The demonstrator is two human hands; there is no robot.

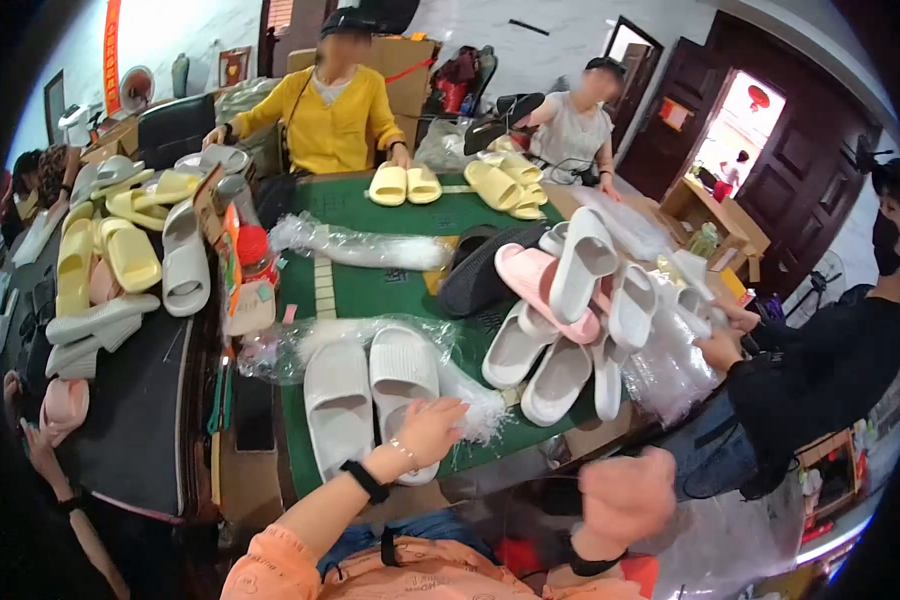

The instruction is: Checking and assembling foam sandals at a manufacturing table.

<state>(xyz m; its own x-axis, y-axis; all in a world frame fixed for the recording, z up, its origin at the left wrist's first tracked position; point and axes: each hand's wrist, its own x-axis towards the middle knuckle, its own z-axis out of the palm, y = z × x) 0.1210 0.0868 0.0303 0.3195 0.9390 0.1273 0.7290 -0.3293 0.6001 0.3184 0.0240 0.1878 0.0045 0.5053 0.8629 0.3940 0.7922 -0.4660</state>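
A pair of light grey slippers (338, 412) lies side by side at the near edge of the green table mat (350, 215), toes pointing away from me. Over the right slipper of that pair is my left hand (432, 432), its fingers stretched out to the right and nothing visible in them. Just beyond its fingertips lie thin clear plastic strips (485, 415). My right hand (627, 495) is off the table's near edge, blurred and curled like a fist; whatever it may hold is hidden. Clear plastic bags (270, 350) lie partly behind the slippers.
A pile of grey, pink and black slippers (540, 285) stands right of centre. Yellow slippers (405, 184) lie at the far side, near a person in yellow (340, 120). More slippers (130, 255) cover the left table. Another person (810, 350) handles clear bags at right.
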